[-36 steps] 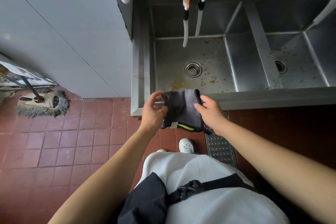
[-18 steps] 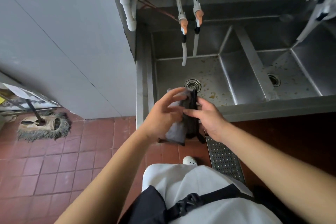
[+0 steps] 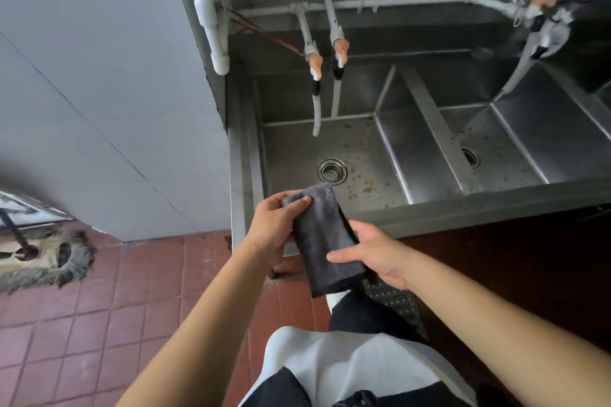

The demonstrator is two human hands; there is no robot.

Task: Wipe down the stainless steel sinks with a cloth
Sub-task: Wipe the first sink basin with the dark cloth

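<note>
A dark grey cloth (image 3: 322,238), folded into a narrow strip, hangs in front of the sink's front rim (image 3: 463,211). My left hand (image 3: 272,225) grips its upper end, thumb on top. My right hand (image 3: 373,253) holds its lower right side, thumb across the face and fingers behind. The left stainless steel basin (image 3: 297,149) has brown spots around its round drain (image 3: 332,171). A second basin (image 3: 506,155) with its own drain (image 3: 471,157) lies to the right, past a steel divider.
Two taps with white hoses (image 3: 316,99) hang over the left basin, another tap (image 3: 542,36) over the right one. A white pipe (image 3: 211,23) runs down the grey wall corner. A mop head (image 3: 43,258) lies on the red tiled floor at left. A perforated floor grate (image 3: 396,304) sits below the sink.
The cloth went from spread open to folded into a long strip. My left hand now holds its top and my right hand its lower side. The view tilted up, showing more pipework.
</note>
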